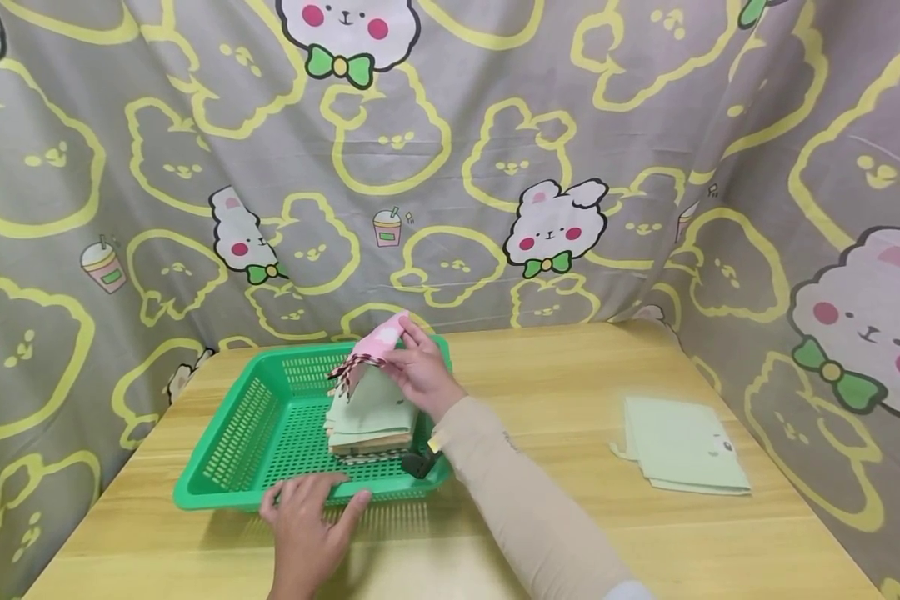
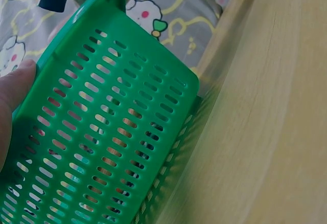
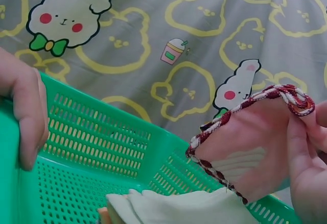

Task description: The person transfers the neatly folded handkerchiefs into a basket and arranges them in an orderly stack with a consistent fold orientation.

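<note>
My right hand pinches a small pink cloth with a white patch and a braided dark-red-and-white cord along its edge. The cloth is raised above a stack of folded cloths, pale green on top, inside the green plastic basket. In the right wrist view the braided edge loops near my fingertips, and the pink cloth hangs above the stack. My left hand grips the basket's near rim, its fingers over the inside. Only part of that hand's thumb shows in the left wrist view.
A folded pale green cloth with a small face print and a loop lies on the wooden table, right of the basket. A black object is by my right wrist. A patterned grey curtain hangs behind the table.
</note>
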`<state>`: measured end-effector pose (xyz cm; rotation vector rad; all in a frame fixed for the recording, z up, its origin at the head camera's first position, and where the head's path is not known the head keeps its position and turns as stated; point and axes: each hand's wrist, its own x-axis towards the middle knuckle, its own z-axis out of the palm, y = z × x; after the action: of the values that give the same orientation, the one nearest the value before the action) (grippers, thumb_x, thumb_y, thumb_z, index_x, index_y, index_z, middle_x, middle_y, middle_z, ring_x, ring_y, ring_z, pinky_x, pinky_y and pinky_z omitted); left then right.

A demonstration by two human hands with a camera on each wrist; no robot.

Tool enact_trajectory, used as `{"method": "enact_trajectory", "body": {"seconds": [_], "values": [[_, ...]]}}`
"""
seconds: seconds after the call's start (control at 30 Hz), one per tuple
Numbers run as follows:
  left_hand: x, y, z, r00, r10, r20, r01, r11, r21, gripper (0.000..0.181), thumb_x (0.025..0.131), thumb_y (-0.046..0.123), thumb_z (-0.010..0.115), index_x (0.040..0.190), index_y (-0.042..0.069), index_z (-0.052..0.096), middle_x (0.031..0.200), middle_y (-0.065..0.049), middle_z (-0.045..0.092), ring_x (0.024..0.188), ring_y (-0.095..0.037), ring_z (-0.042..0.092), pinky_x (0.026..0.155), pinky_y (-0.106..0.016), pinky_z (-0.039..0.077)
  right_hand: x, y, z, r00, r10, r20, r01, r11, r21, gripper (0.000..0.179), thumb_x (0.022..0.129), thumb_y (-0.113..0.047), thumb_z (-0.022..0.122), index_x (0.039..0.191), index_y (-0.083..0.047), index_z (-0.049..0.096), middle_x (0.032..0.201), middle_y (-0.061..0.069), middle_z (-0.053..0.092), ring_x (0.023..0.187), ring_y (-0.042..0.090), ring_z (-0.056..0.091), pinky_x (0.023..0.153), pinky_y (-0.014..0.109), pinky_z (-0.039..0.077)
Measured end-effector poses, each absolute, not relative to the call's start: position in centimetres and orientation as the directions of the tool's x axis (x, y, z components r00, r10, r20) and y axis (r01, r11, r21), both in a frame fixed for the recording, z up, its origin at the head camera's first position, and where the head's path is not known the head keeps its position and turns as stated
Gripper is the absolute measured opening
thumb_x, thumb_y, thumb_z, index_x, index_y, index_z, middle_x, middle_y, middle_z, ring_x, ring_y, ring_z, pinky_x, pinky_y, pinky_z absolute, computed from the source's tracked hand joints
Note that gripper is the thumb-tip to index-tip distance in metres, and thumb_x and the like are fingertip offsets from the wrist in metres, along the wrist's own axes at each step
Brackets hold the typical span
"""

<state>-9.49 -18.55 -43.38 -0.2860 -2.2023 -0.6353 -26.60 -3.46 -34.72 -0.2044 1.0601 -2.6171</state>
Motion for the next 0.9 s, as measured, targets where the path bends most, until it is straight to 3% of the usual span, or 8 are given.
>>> {"method": "enact_trajectory", "body": {"seconds": [0.13, 0.27, 0.33, 0.4, 0.5, 0.6, 0.77, 0.9], "values": [[-9.5, -18.5, -43.5, -0.644, -0.001, 0.765, 0.405, 0.848, 0.342, 0.043, 0.084, 0.051, 0.068, 0.085, 0.008, 0.067, 0.085, -0.009, 0.068, 0.084, -0.029, 0.053, 0.089, -0.063, 0.017, -26.6, -3.5, -35.0, -0.901, -0.432, 0.036, 0.284, -0.653, -0.702, 0.078, 0.087, 0.022, 0.043, 0.154, -0.013, 0.024, 0.162, 0.007, 0.011, 0.084, 0.014, 0.06, 0.072, 0.021, 0.051], [-9.5, -18.5, -43.5, -0.645, 0.005, 0.764, 0.406, 0.85, 0.337, 0.043, 0.085, 0.051, 0.068, 0.086, 0.008, 0.067, 0.085, -0.01, 0.068, 0.085, -0.029, 0.053, 0.089, -0.064, 0.017, -26.9, -3.1, -36.0, -0.861, -0.508, -0.017, 0.334, -0.541, -0.772, 0.075, 0.088, 0.022, 0.042, 0.153, -0.009, 0.024, 0.162, 0.01, 0.007, 0.087, 0.015, 0.06, 0.077, 0.024, 0.052], [-9.5, -18.5, -43.5, -0.653, 0.002, 0.757, 0.399, 0.851, 0.342, 0.041, 0.084, 0.049, 0.069, 0.087, 0.008, 0.067, 0.086, -0.01, 0.068, 0.085, -0.029, 0.053, 0.089, -0.064, 0.017, -27.0, -3.0, -36.6, -0.856, -0.513, -0.06, 0.347, -0.485, -0.802, 0.073, 0.087, 0.022, 0.043, 0.152, -0.006, 0.025, 0.16, 0.014, 0.01, 0.093, 0.019, 0.06, 0.086, 0.03, 0.051], [-9.4, -18.6, -43.4, -0.661, -0.002, 0.751, 0.391, 0.853, 0.346, 0.039, 0.083, 0.047, 0.071, 0.087, 0.009, 0.067, 0.087, -0.01, 0.068, 0.086, -0.029, 0.053, 0.09, -0.064, 0.017, -27.1, -2.8, -37.0, -0.857, -0.504, -0.106, 0.365, -0.448, -0.816, 0.068, 0.088, 0.019, 0.045, 0.15, -0.003, 0.028, 0.154, 0.018, 0.023, 0.095, 0.02, 0.058, 0.095, 0.036, 0.047], [-9.4, -18.7, -43.4, -0.665, -0.005, 0.747, 0.385, 0.855, 0.348, 0.038, 0.082, 0.046, 0.072, 0.088, 0.009, 0.067, 0.087, -0.011, 0.068, 0.087, -0.029, 0.053, 0.09, -0.063, 0.017, -27.1, -2.8, -37.4, -0.863, -0.486, -0.136, 0.364, -0.414, -0.834, 0.06, 0.091, 0.011, 0.049, 0.148, 0.001, 0.029, 0.131, 0.016, 0.045, 0.086, 0.016, 0.055, 0.1, 0.04, 0.041], [-9.4, -18.7, -43.5, -0.662, -0.007, 0.749, 0.383, 0.856, 0.347, 0.039, 0.083, 0.047, 0.071, 0.087, 0.008, 0.067, 0.087, -0.011, 0.068, 0.086, -0.03, 0.053, 0.09, -0.064, 0.018, -27.0, -2.8, -37.5, -0.872, -0.468, -0.143, 0.346, -0.384, -0.856, 0.055, 0.095, 0.001, 0.051, 0.146, 0.003, 0.03, 0.124, 0.015, 0.048, 0.086, 0.016, 0.053, 0.096, 0.037, 0.042], [-9.4, -18.6, -43.5, -0.661, -0.009, 0.75, 0.384, 0.855, 0.348, 0.039, 0.082, 0.047, 0.071, 0.087, 0.009, 0.067, 0.087, -0.01, 0.068, 0.086, -0.029, 0.053, 0.09, -0.064, 0.018, -27.0, -2.9, -37.5, -0.888, -0.445, -0.117, 0.3, -0.367, -0.881, 0.051, 0.094, -0.004, 0.051, 0.141, 0.009, 0.035, 0.143, 0.023, 0.038, 0.115, 0.028, 0.052, 0.1, 0.037, 0.042], [-9.5, -18.6, -43.6, -0.655, -0.002, 0.756, 0.392, 0.854, 0.341, 0.04, 0.084, 0.049, 0.069, 0.087, 0.009, 0.067, 0.087, -0.01, 0.068, 0.086, -0.029, 0.053, 0.09, -0.063, 0.018, -27.1, -2.8, -37.6, -0.875, -0.466, -0.131, 0.303, -0.316, -0.899, 0.045, 0.095, -0.008, 0.051, 0.134, 0.013, 0.042, 0.135, 0.025, 0.046, 0.113, 0.031, 0.055, 0.1, 0.04, 0.042]]}}
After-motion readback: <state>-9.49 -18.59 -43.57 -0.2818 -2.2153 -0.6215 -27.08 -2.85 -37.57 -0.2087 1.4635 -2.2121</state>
